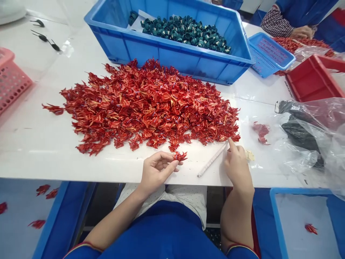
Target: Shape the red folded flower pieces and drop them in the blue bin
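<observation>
My left hand (159, 169) pinches a small red flower-like piece (179, 156) between thumb and fingers, just above the table's front edge. It has jagged, pointed tips. A large heap of similar red pieces (151, 104) spreads across the table beyond both hands. My right hand (238, 163) is at the heap's near right corner, index finger stretched forward and the other fingers curled in. Its fingertip meets the upper end of a slim white stick (212, 159), which slants down to the left. The thumb is hidden, so whether it grips the stick or a red piece is unclear.
Behind the heap stands a blue bin (172, 46) of dark green rings. A pink basket (13, 82) is at left. Plastic bags (304, 140) and a red crate (315, 77) lie right. Blue trays (280, 223) flank my lap. Another person's hand (303, 32) rests at the far right.
</observation>
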Motion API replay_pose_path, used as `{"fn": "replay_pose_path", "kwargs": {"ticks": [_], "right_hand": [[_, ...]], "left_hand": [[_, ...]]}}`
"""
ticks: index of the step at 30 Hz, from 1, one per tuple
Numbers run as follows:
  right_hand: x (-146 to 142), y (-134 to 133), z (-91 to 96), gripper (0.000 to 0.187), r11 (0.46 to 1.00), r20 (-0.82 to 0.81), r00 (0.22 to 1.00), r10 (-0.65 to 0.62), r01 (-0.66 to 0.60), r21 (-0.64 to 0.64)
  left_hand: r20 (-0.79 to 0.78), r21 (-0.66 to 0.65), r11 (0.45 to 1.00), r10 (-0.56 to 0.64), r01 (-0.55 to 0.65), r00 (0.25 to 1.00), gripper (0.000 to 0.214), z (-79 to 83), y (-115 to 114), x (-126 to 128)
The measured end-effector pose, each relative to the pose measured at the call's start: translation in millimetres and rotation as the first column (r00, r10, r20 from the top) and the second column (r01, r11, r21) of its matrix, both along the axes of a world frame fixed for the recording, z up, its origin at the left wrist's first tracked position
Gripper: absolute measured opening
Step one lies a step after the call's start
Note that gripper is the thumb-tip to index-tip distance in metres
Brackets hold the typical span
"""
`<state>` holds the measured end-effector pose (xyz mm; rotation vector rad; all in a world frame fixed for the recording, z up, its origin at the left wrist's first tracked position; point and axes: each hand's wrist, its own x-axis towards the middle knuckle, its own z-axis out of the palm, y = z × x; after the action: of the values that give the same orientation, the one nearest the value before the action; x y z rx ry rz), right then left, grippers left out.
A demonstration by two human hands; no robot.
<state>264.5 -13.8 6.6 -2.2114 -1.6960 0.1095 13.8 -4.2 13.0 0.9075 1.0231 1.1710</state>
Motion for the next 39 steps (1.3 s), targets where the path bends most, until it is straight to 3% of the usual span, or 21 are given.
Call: {"fn": "replay_pose_path", "kwargs": {"ticks": [3, 5, 7, 11, 13, 15, 17, 19, 21, 23, 26, 29, 39], "right_hand": [[-9.8, -3.0, 3.2, 0.044, 0.998, -0.071, 0.996, -0.045, 0.049, 0.045], [-19.8, -5.1, 2.3, 0.050, 0.994, -0.115, 0.990, -0.082, 0.089, 0.060], [-27.2, -7.6, -0.2, 0.055, 0.992, -0.124, 0.986, -0.111, 0.118, 0.049], [-24.4, -13.6, -3.0, 0.046, 0.973, -0.090, 0.969, -0.231, 0.232, 0.003], [-20.2, -16.1, -1.8, 0.039, 0.958, -0.060, 0.958, -0.280, 0.283, 0.051], [-22.2, -18.1, 0.5, 0.031, 0.937, -0.080, 0.954, -0.289, 0.299, 0.179], [-34.2, -19.7, 3.2, 0.025, 0.918, -0.206, 0.958, -0.198, 0.255, 0.305], [-55.0, -20.3, 4.9, 0.019, 0.922, -0.390, 0.921, 0.024, 0.131, 0.365], [-79.4, -19.5, 4.9, 0.014, 0.921, -0.537, 0.801, 0.264, -0.043, 0.387], [-101.2, -16.9, 2.5, 0.012, 0.900, -0.620, 0.685, 0.383, -0.126, 0.417], [-121.1, -11.7, -4.0, 0.007, 0.887, -0.699, 0.587, 0.409, -0.074, 0.456], [-127.0, -8.9, -11.2, 0.004, 0.871, -0.730, 0.543, 0.414, -0.004, 0.491], [-127.0, -21.3, -24.5, 0.010, 0.858, -0.721, 0.566, 0.399, 0.048, 0.512]], "left_hand": [[0.006, -0.013, 1.000, 0.005, -0.005, 1.000, 0.033, 0.0, -0.4, -0.2], [0.004, -0.016, 1.000, 0.009, -0.009, 1.000, 0.034, -0.4, -0.2, -0.8], [0.006, -0.014, 1.000, 0.014, -0.014, 1.000, 0.035, -0.3, 0.4, -1.5], [0.021, -0.020, 1.000, 0.002, -0.002, 1.000, 0.036, -0.9, 1.3, -2.2], [0.033, -0.031, 0.999, -0.005, 0.006, 0.999, 0.038, -2.6, 1.2, -2.3], [0.050, -0.045, 0.999, -0.012, 0.014, 0.999, 0.037, -4.8, 1.0, -2.3], [0.074, -0.058, 0.998, -0.012, 0.017, 0.997, 0.036, -6.3, 0.9, -2.5], [0.088, -0.081, 0.996, -0.017, 0.025, 0.996, 0.036, -6.5, 1.1, -2.7], [0.083, -0.109, 0.994, -0.022, 0.031, 0.996, 0.038, -6.0, 1.3, -3.1], [0.066, -0.126, 0.991, -0.029, 0.037, 0.997, 0.041, -5.6, 1.2, -3.4], [0.057, -0.125, 0.992, -0.016, 0.023, 0.998, 0.043, -6.4, 0.2, -3.3], [0.066, -0.102, 0.995, 0.009, -0.002, 0.998, 0.042, -8.0, -1.6, -2.2], [-0.090, 0.095, 0.993, 0.084, -0.075, 0.992, 0.026, -13.5, -10.4, 1.8]]}}
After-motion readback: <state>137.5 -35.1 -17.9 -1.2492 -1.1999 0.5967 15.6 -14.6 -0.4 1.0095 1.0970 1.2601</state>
